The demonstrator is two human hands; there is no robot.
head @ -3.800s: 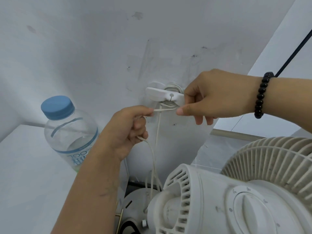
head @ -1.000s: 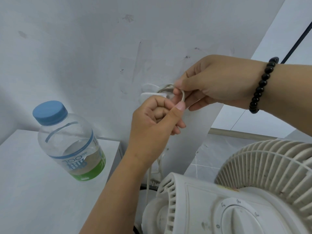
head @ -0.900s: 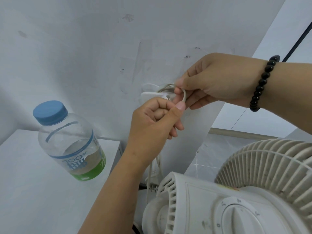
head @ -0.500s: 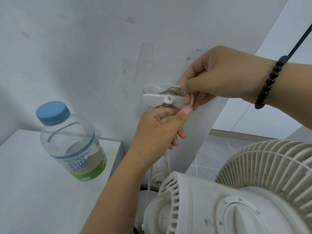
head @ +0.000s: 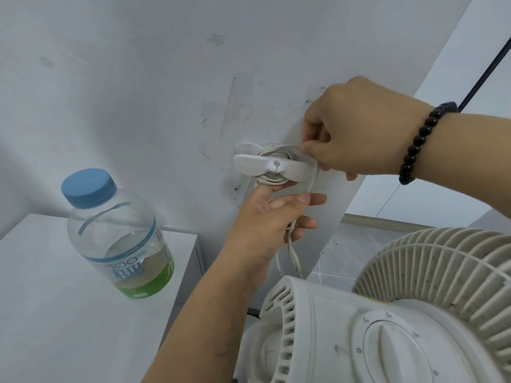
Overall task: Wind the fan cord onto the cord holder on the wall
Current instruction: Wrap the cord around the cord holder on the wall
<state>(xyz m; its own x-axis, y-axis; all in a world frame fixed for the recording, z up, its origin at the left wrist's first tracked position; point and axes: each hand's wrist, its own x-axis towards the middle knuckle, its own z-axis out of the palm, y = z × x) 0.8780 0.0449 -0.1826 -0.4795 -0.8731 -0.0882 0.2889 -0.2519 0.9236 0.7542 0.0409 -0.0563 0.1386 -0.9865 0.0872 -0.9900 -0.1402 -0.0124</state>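
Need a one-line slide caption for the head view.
Both hands wind the white fan cord onto the wall cord holder: right hand at the coil, left hand feeding slack.

White cord, blue-capped bottle, black bracelet.

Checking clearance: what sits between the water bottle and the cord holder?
Only bare white wall separates the water bottle from the cord holder, per the head view.

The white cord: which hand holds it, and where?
Both: the left hand grips the cord below the wall holder; the right hand pinches it at the holder's right end.
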